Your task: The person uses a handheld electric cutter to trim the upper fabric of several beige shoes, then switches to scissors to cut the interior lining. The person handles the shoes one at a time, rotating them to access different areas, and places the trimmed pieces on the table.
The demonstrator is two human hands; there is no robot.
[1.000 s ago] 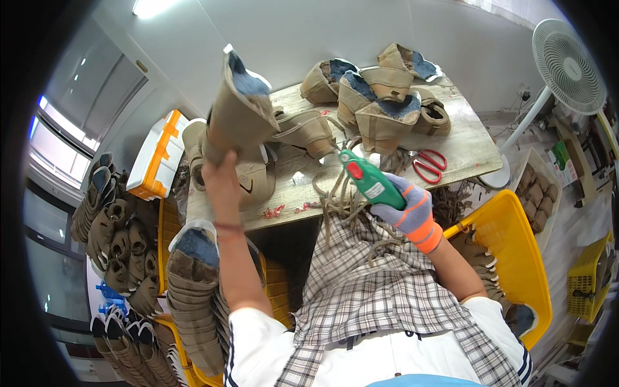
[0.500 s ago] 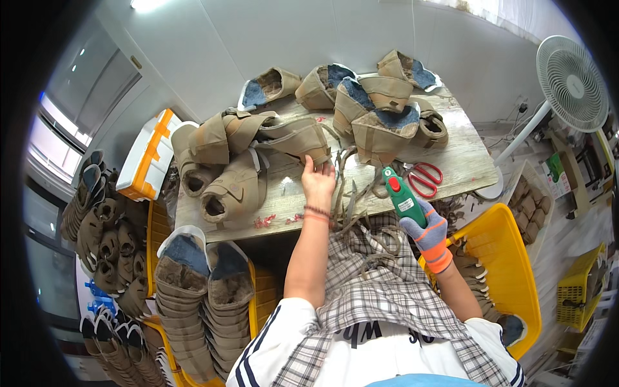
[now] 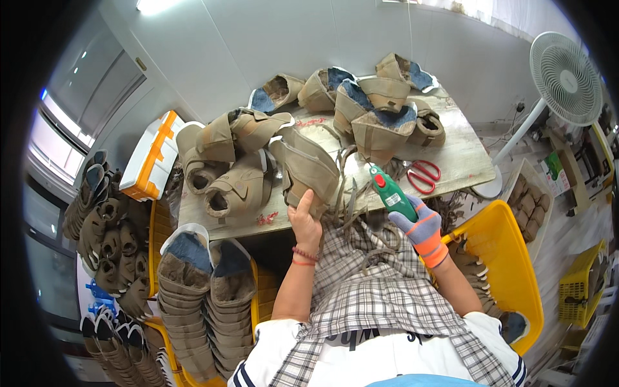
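With our bare left hand [image 3: 305,226] we grip the lower edge of a brown shoe upper [image 3: 308,169], thumb and fingers closed around it, and we hold it near the front edge of the table [image 3: 469,138]. In our right hand [image 3: 419,227], which wears a grey and orange glove, we have our fingers wrapped round a green handheld tool [image 3: 392,197] with a red button, its tip pointing away from us and lying to the right of the upper, apart from it. Just beyond the tool, to its right, we see red-handled scissors [image 3: 423,176] on the tabletop. Left of the held upper, more brown uppers [image 3: 235,191] lie in a cluster, and along the back we have another group with blue and furry linings [image 3: 383,132]. Small red scraps [image 3: 267,218] lie by the front edge. Below the table at our left stand nested stacks of uppers [image 3: 184,303], while at our right is a yellow bin [image 3: 512,251] with further pieces inside. A white fan [image 3: 567,80] stands beyond the table's right side
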